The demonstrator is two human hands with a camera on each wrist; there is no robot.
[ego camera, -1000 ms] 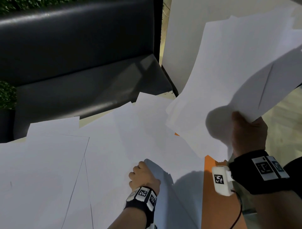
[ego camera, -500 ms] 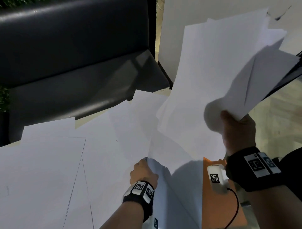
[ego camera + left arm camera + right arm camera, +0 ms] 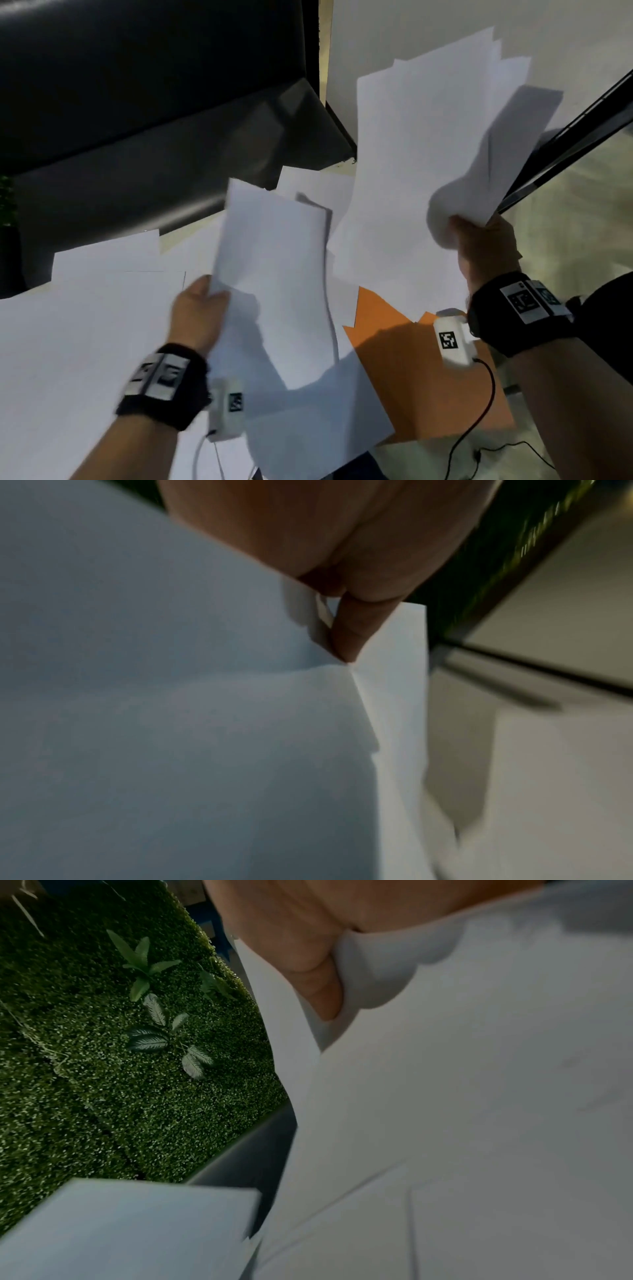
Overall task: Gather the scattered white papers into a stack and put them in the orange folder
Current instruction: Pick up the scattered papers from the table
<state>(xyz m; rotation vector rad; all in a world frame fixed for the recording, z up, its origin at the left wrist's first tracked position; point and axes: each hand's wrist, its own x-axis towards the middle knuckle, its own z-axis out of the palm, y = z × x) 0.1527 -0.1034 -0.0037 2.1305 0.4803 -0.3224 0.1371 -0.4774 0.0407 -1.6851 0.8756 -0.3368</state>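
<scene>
My right hand (image 3: 479, 236) grips a bunch of several white papers (image 3: 421, 147) raised above the table; its thumb (image 3: 322, 993) lies on them in the right wrist view. My left hand (image 3: 202, 308) pinches the corner of a white sheet (image 3: 274, 274) lifted off the table, and the fingers (image 3: 346, 634) clamp its corner in the left wrist view. The orange folder (image 3: 411, 383) lies flat at lower right, partly under loose sheets. More white papers (image 3: 85, 325) lie scattered over the table on the left.
A black sofa (image 3: 137, 102) stands behind the table. A white wall panel (image 3: 411, 31) rises at upper right, with a dark metal frame (image 3: 565, 144) beside it. A green plant wall (image 3: 103, 1042) fills the right wrist view's left side. Thin cables (image 3: 479, 428) trail near the folder.
My left hand has lifted a sheet from the table and raised it toward the right. The right hand holds its bunch of papers higher, uncovering more of the orange folder.
</scene>
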